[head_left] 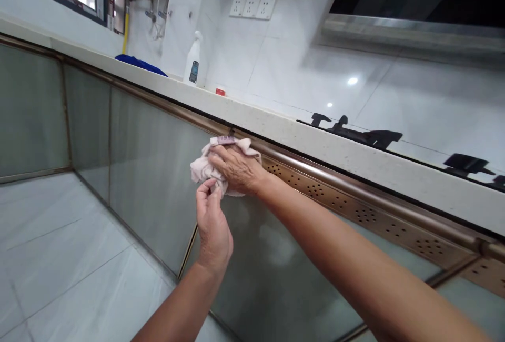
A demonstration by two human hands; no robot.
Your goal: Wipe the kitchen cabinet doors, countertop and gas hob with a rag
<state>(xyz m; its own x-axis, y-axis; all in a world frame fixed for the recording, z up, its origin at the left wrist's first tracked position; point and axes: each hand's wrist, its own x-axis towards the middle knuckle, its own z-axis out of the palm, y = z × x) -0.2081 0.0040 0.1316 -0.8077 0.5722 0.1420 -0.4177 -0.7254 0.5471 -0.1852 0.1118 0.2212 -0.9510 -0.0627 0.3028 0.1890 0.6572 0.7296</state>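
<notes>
A crumpled pale pink cloth is pressed against the upper edge of the cabinet front, just under the countertop. My right hand lies over the cloth, its fingers curled into the folds. Below it, my left hand pinches a lower corner of the same cloth between thumb and fingers. Behind the cloth runs the bronze metal rail, with a perforated strip beneath it. Frosted glass cabinet doors extend to the left and below the hands.
On the white countertop stand a white spray bottle, a small red item and a blue cloth-like item. Black stove parts sit to the right. A dark range hood overhangs the back. Tiled floor lies lower left.
</notes>
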